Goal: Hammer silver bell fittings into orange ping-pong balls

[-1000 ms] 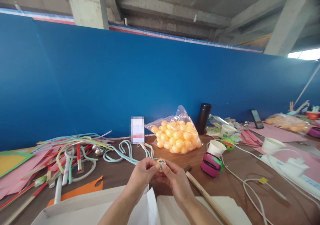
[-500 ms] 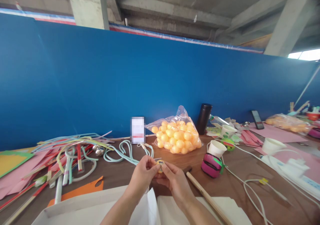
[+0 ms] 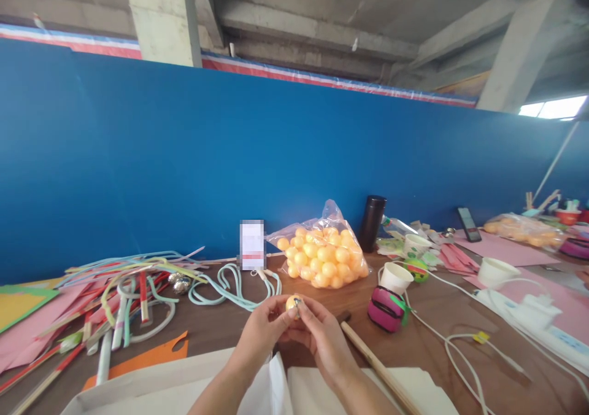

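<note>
Between my two hands, above the brown table, is a small yellow-orange ball (image 3: 291, 304) like a table tennis ball. My left hand (image 3: 263, 326) is closed round its left side, the thumb pressed near its front. At the ball's right, my right hand (image 3: 324, 335) pinches with thumb and fingers, beside a small shiny metal piece (image 3: 297, 303) whose kind is too small to make out. Behind my hands stands a clear plastic bag (image 3: 331, 218) full of similar orange balls. A light blue lanyard (image 3: 225, 292) with a blurred badge (image 3: 253, 246) lies left of the bag.
Coloured tubes and sticks (image 3: 124, 292) pile up at left beside pink paper (image 3: 27, 335). White sheets (image 3: 161, 381) and a hammer with a wooden handle (image 3: 377, 363) lie in front. Rightward are a magenta case (image 3: 385, 309), a paper cup (image 3: 396, 278), a black bottle (image 3: 372, 224) and cables.
The ball has turned in my fingers: its metal piece, earlier facing me near the middle, now sits at the right by my right thumb. The camera view has shifted slightly.
</note>
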